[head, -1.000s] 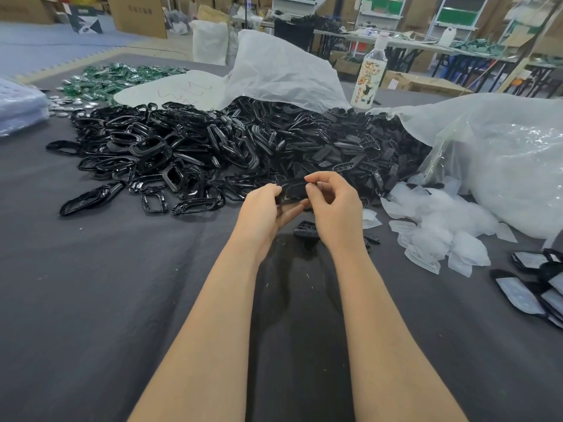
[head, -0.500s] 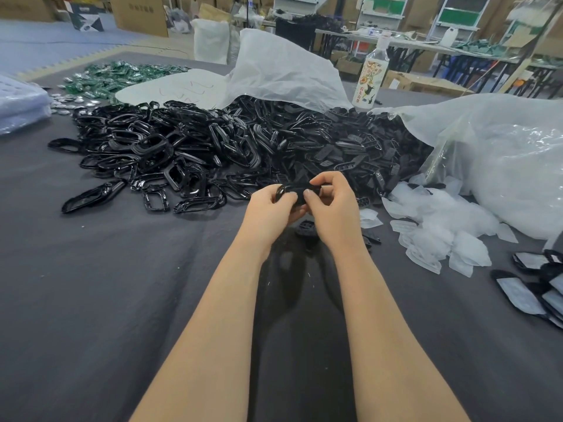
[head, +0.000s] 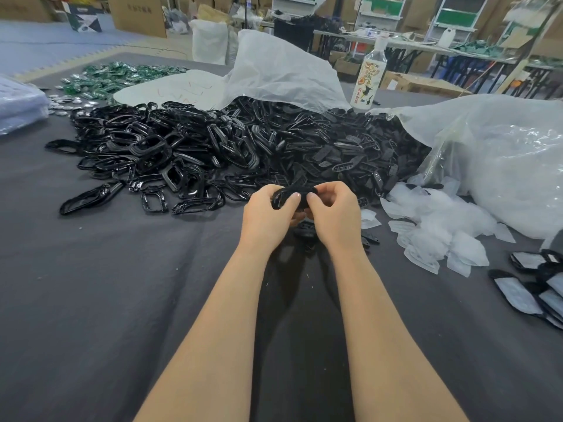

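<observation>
Black plastic part (head: 289, 194) sits crosswise between both hands, long axis left to right, left hand (head: 266, 219) and right hand (head: 333, 214) pinching its ends with curled fingers (head: 292, 200) above the table (head: 122, 284).

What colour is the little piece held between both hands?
The piece is glossy black, like the pile behind; seen in the head view.
</observation>
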The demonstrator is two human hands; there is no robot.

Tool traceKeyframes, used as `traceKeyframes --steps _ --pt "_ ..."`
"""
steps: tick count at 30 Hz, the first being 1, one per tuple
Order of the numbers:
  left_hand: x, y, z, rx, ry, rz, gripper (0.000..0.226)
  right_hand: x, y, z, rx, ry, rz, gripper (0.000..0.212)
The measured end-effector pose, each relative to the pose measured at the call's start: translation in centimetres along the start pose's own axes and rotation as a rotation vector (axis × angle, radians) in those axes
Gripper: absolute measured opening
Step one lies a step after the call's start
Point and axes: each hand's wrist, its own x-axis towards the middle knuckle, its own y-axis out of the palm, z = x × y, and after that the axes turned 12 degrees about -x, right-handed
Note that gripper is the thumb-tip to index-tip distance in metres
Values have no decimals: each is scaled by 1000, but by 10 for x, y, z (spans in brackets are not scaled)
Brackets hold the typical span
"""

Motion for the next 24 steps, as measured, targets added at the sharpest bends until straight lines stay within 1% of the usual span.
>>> traceKeyframes --steps 3,5,7,9,11,13,15,16,18,21,24 --pt "1 -1 3 52 17 -53 3 -2 -1 1 -55 -9 -12 5" --pt "2 -1 4 63 29 -61 8 -4 -2 3 -70 -4 7 5" --pt "2 -1 5 62 35 -57 9 -3 -5 3 -93 -8 0 9" --pt "3 -2 5 -14 20 -48 12 2 -13 -2 -187 12 -80 16" --pt "3 -3 4 -108 6 -44 15 10 -26 -13 -344 103 -141 24" --pt "4 -3 4 -151 4 -47 16 16 -36 -26 -508 217 -65 31" --pt "5 -2 5 -171 -1 -48 17 16 -40 -33 -630 275 32 37" --pt "5 -1 6 -174 -1 -48 17 16 -40 -34 -660 288 43 38" --pt "5 -1 6 -182 -4 -54 18 16 -39 -33 -662 296 9 34" --pt "5 -2 6 -229 -18 -61 19 14 -38 -34 -588 292 -93 26" --pt "5 -1 4 -259 -40 -38 17 12 -41 -34 -545 282 -128 26"
